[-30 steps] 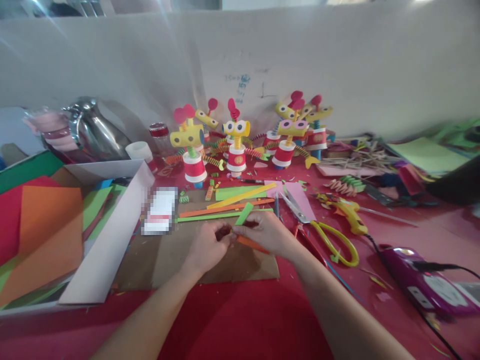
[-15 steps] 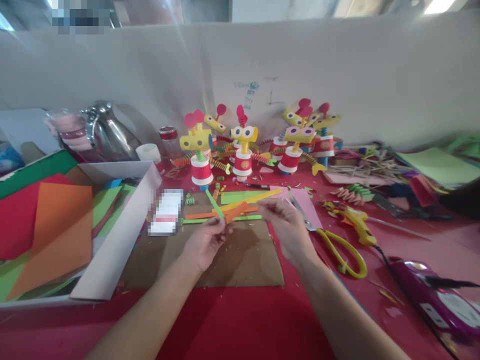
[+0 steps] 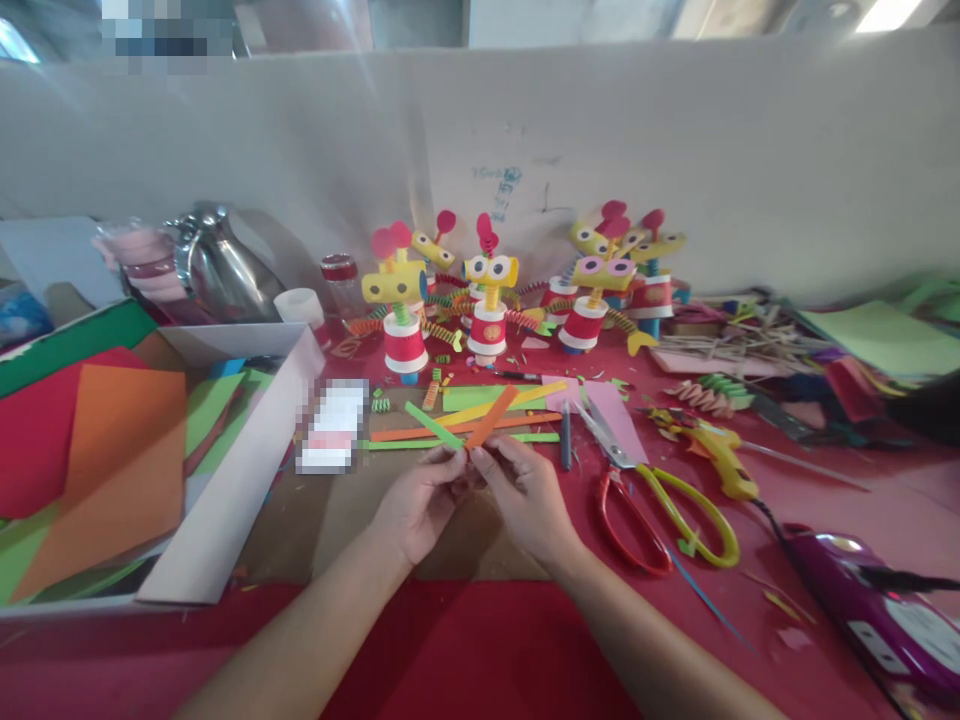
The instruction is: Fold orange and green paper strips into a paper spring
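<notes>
Over the brown cardboard (image 3: 330, 530), my two hands meet with closed fingertips. My left hand (image 3: 424, 500) pinches a narrow green paper strip (image 3: 433, 425) that points up and to the left. An orange paper strip (image 3: 495, 412) slants up to the right from the same spot, with my right hand (image 3: 529, 495) pinching its lower end. The strips' joined ends are hidden by the fingers. Just beyond lie a loose yellow strip (image 3: 551, 392) and another orange strip (image 3: 412, 434).
Paper-cup figures (image 3: 491, 325) stand at the back. A box of coloured paper (image 3: 247, 440) and a phone (image 3: 334, 425) are at left. Scissors (image 3: 619, 455), a yellow glue gun (image 3: 716, 455) and a purple power strip (image 3: 862, 590) lie at right. Behind stands a steel jug (image 3: 221, 265).
My right hand has moved left and down to join my left hand at the strips, uncovering the scissors' red handle. The orange strip now points more steeply upward.
</notes>
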A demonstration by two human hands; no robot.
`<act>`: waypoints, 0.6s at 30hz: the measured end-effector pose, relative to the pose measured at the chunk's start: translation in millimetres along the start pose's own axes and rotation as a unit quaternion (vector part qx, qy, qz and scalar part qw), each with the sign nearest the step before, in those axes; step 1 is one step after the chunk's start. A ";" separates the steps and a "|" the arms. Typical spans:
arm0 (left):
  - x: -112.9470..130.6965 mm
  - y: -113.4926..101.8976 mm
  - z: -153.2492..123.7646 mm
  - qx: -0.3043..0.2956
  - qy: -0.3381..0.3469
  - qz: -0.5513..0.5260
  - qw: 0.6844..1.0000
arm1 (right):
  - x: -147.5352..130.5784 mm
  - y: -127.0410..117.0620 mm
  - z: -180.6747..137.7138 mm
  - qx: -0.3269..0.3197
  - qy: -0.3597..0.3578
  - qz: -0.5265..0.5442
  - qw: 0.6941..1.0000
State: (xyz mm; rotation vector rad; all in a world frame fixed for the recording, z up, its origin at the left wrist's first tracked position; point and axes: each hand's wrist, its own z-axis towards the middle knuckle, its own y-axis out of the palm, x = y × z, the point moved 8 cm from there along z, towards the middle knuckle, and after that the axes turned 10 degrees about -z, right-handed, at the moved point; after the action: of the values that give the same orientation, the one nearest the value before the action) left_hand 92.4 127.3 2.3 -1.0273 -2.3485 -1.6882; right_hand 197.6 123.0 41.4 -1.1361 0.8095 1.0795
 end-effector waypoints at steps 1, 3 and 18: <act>1.9 2.3 -1.1 -0.008 0.008 0.013 1.000 | -2.0 -0.7 0.8 -0.006 -0.003 -0.008 1.000; 5.6 6.4 -3.5 -0.022 0.028 0.053 0.998 | -4.9 -1.4 2.1 -0.011 -0.007 -0.010 1.000; 21.5 9.1 -10.1 0.012 0.141 0.163 0.976 | 6.6 -5.7 4.0 0.023 0.060 0.010 0.998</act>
State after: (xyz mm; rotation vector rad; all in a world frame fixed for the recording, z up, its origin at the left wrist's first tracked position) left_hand 77.7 130.3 22.8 -1.0223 -1.9029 -1.5587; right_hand 204.9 128.2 38.1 -1.1638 0.9384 1.0116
